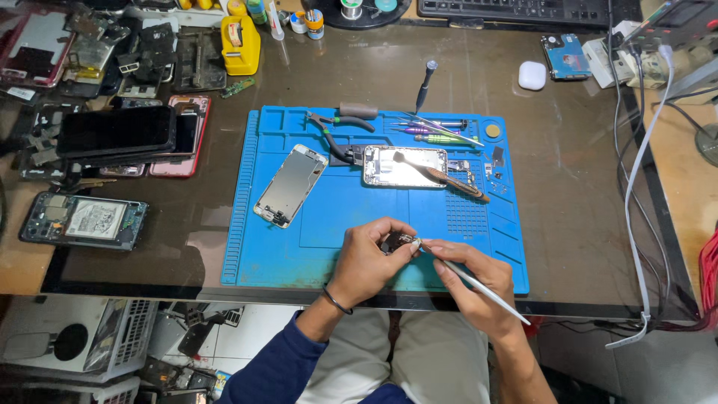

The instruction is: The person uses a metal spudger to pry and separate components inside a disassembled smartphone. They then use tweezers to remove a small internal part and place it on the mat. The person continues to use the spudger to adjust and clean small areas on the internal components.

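My left hand point(369, 258) pinches a small dark phone part point(397, 241) above the front edge of the blue work mat point(284, 254). My right hand point(473, 283) grips slim silver tweezers point(479, 284), their tip touching that part. Farther back on the mat lie a detached phone screen point(290, 185), tilted, and an opened phone body point(404, 166) with a brown-handled brush point(449, 179) resting across it.
Pliers point(336, 129), screwdrivers point(434, 135) and tiny parts lie along the mat's back. Several dismantled phones point(120, 135) crowd the left side. A yellow tape dispenser point(240, 43), white earbud case point(532, 75), keyboard point(516, 9) and white cable point(636, 179) line the back and right.
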